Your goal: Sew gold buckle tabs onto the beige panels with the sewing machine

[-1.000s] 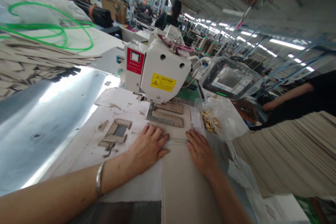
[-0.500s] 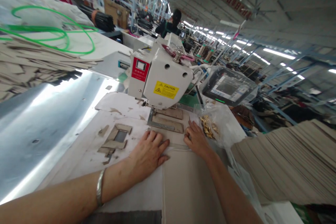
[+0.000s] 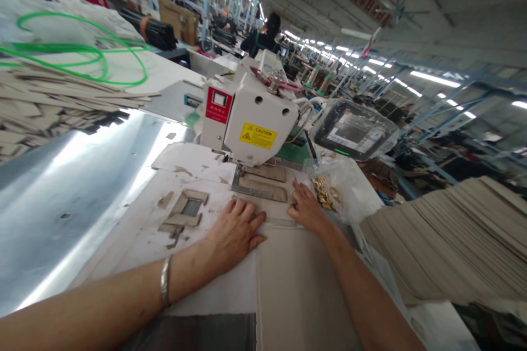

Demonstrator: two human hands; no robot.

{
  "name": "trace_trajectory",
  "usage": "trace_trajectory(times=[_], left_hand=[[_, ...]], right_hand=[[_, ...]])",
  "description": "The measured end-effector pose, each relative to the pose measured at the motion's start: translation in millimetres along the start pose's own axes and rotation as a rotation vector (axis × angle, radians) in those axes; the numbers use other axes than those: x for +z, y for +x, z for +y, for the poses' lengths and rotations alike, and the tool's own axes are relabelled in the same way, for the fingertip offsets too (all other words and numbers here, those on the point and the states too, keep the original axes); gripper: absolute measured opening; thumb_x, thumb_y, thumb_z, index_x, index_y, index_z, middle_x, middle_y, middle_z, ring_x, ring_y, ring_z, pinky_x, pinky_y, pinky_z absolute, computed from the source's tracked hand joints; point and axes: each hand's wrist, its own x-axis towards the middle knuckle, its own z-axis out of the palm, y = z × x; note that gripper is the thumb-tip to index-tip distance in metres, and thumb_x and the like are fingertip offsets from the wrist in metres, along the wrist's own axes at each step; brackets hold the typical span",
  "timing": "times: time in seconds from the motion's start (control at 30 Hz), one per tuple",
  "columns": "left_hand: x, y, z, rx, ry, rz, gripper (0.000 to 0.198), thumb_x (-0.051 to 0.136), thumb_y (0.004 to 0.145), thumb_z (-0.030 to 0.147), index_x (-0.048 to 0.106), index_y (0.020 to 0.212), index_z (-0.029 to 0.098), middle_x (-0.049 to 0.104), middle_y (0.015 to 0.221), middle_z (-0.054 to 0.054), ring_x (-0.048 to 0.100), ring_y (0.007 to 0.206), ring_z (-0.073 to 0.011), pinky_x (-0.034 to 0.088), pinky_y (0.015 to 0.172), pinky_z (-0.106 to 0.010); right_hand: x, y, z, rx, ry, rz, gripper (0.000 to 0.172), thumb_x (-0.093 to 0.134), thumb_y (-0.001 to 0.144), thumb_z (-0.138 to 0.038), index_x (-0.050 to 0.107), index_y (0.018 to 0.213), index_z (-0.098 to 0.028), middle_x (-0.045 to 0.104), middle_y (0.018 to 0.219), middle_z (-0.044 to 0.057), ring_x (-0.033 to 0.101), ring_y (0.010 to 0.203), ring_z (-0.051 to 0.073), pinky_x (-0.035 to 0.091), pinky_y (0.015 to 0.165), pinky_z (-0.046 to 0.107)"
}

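Observation:
My left hand [image 3: 233,233] lies flat, fingers spread, on a beige fabric piece [image 3: 296,290] on the work table, a silver bangle on its wrist. My right hand [image 3: 307,207] rests on the same piece's far edge, fingers stretched toward the metal clamp frame [image 3: 259,185] under the white sewing machine head [image 3: 251,118]. Both hands hold nothing. A clear plastic bag of small gold metal parts [image 3: 327,191] sits just right of my right hand.
A control screen [image 3: 352,131] stands right of the machine. A tall stack of beige pieces [image 3: 457,236] fills the right side; another stack [image 3: 49,101] and green tubing [image 3: 82,55] lie at the left. Other people work in the background.
My right hand has slid forward along the fabric toward the clamp and the bag of gold parts. My left hand has stayed flat in place. A person's arm at the right is gone from view.

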Motion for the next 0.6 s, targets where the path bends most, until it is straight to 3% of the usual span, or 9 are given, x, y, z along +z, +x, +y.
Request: trace_trajectory(times=[0.13,0.23,0.33,0.5,0.6], left_hand=[[1.5,-1,0,0.001,0.006,0.028,0.044,0.048,0.094,0.051,0.058,0.128,0.025,0.056,0.106,-0.01,0.048,0.1,-0.0296,0.037,0.091,-0.045],[1.4,-2,0,0.004,0.013,0.04,0.043,0.047,0.094,0.051,0.058,0.127,0.025,0.055,0.105,-0.01,0.048,0.099,-0.0299,0.038,0.09,-0.046],[0.7,-2,1,0.007,0.013,0.039,0.043,0.048,0.094,0.051,0.058,0.127,0.025,0.055,0.104,-0.009,0.048,0.099,-0.0302,0.038,0.09,-0.046],[-0.2,0,1,0.002,0.0,0.014,0.041,0.048,0.094,0.05,0.059,0.123,0.023,0.056,0.105,-0.01,0.048,0.1,-0.0305,0.038,0.091,-0.047],[-0.7,0,2,-0.005,0.009,0.0,0.039,0.048,0.094,0.048,0.06,0.121,0.022,0.057,0.104,-0.01,0.048,0.1,-0.0305,0.038,0.09,-0.047]], right_hand=[[-4,5,2,-0.044,0.011,0.008,0.007,0.058,0.074,-0.019,0.058,0.081,-0.017,0.043,0.148,0.018,0.037,0.134,0.03,0.033,0.109,0.045],[-3,-1,0,-0.061,0.033,0.089,0.016,0.056,0.074,-0.016,0.061,0.089,-0.016,0.057,0.131,0.019,0.049,0.122,0.029,0.04,0.104,0.044],[2,-23,-3,-0.082,0.083,0.176,0.031,0.048,0.078,-0.009,0.062,0.106,-0.013,0.064,0.12,0.017,0.056,0.113,0.027,0.046,0.1,0.043],[10,-76,-11,-0.194,0.088,0.214,0.051,0.037,0.082,-0.002,0.058,0.127,-0.012,0.059,0.131,0.016,0.052,0.125,0.025,0.044,0.106,0.046],[9,-91,-15,-0.187,0.134,0.232,0.052,0.036,0.084,-0.003,0.057,0.131,-0.013,0.058,0.134,0.015,0.051,0.128,0.024,0.043,0.108,0.046]])
